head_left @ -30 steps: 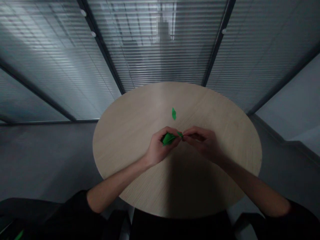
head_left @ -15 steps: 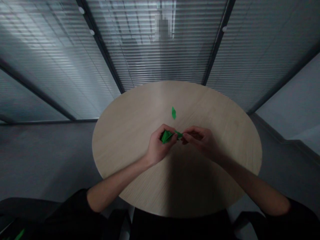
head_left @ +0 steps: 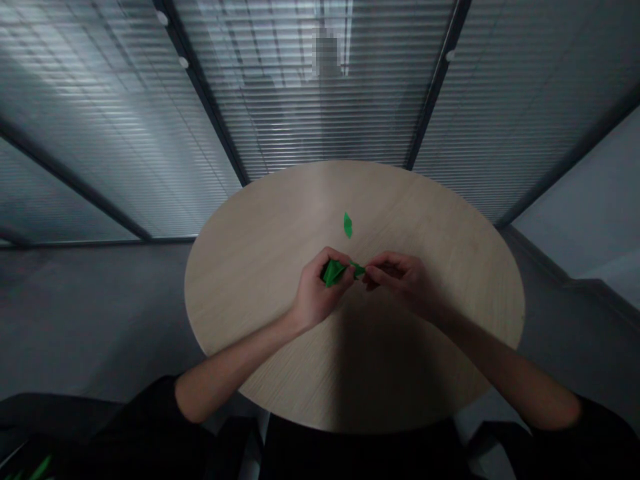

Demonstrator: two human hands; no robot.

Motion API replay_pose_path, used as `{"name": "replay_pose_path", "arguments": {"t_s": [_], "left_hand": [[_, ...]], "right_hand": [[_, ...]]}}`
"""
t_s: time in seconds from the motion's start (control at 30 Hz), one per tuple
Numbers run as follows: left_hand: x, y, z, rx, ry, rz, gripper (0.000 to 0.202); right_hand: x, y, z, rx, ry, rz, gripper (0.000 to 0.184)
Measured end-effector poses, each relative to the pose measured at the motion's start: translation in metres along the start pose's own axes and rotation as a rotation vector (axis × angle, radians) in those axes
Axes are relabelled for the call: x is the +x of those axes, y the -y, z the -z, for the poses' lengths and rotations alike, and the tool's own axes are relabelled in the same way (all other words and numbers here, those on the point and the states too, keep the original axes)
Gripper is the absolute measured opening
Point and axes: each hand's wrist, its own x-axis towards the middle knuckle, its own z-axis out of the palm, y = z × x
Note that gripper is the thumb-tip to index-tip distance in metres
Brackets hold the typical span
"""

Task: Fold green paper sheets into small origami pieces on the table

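A folded piece of green paper (head_left: 334,272) is held over the middle of a round wooden table (head_left: 250,267). My left hand (head_left: 316,293) is closed around its wider part. My right hand (head_left: 403,279) pinches its narrow tip, with the fingers pressed together. Both hands meet just above the tabletop. A second small green paper shape (head_left: 347,225) lies alone on the table a little beyond my hands.
Glass walls with horizontal blinds (head_left: 310,100) rise right behind the table's far edge. Grey floor (head_left: 90,320) surrounds the table on the left and right. Something green (head_left: 37,469) shows at the bottom left corner.
My hands have stayed nearly in place with the green paper between them. The fingers shifted slightly on the fold, and the paper's visible part in my left hand looks a little smaller.
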Motion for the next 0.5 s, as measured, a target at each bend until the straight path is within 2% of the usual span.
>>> {"name": "replay_pose_path", "arguments": {"t_s": [0.27,0.5], "left_hand": [[0.0003,0.002,0.0011,-0.004,-0.004,0.0,0.01],[0.0007,0.0007,0.002,0.026,0.021,-0.017,0.01]], "right_hand": [[-0.0005,0.0007,-0.0007,0.047,0.01,0.002,0.04],[0.0005,0.0012,-0.001,-0.021,0.042,-0.005,0.034]]}}
